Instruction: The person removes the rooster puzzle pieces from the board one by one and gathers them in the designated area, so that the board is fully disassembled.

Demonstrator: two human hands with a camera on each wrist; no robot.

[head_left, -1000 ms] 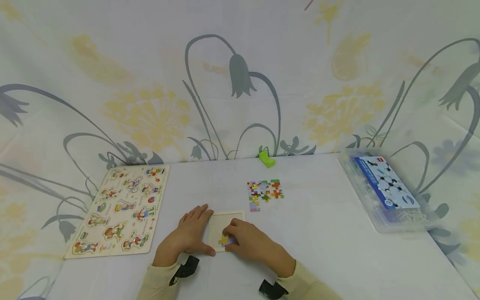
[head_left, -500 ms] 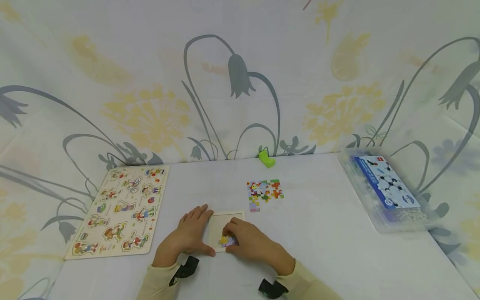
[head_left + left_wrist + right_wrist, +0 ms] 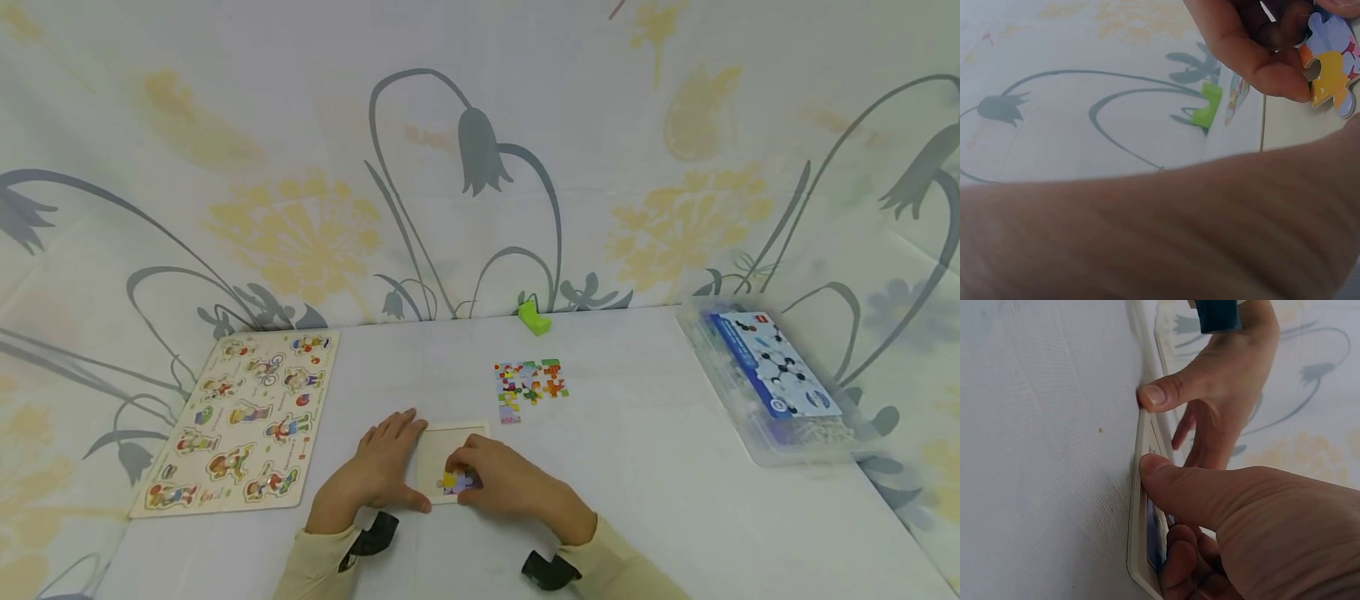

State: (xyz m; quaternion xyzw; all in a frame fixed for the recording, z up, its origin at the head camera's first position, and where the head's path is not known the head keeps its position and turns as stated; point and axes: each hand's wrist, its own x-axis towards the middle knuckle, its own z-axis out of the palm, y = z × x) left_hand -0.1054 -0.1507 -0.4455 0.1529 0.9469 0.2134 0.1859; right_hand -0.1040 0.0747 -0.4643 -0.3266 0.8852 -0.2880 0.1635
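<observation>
A shallow wooden puzzle tray (image 3: 432, 446) lies in front of me. My left hand (image 3: 381, 467) rests along its left side, fingers spread, its thumb at the near left corner. Inside the tray's near edge are yellow and lilac jigsaw pieces (image 3: 452, 482). Over them my right hand (image 3: 510, 487) bends its fingers and pinches a piece, which its fingertips partly hide. In the left wrist view the jigsaw pieces (image 3: 1330, 69) show knobbed edges beside the right fingers. The right wrist view shows the right thumb against the tray's rim (image 3: 1137, 531).
Beyond the tray lies a partly joined jigsaw (image 3: 529, 383), with a green block (image 3: 534, 318) behind it. At left is a wooden board with figure pictures (image 3: 236, 421). A clear plastic case (image 3: 776, 375) with a blue-and-white label stands at right.
My right hand has shifted slightly to the right, so more of the lilac part of the jigsaw pieces shows. The left hand and the tray have stayed in place.
</observation>
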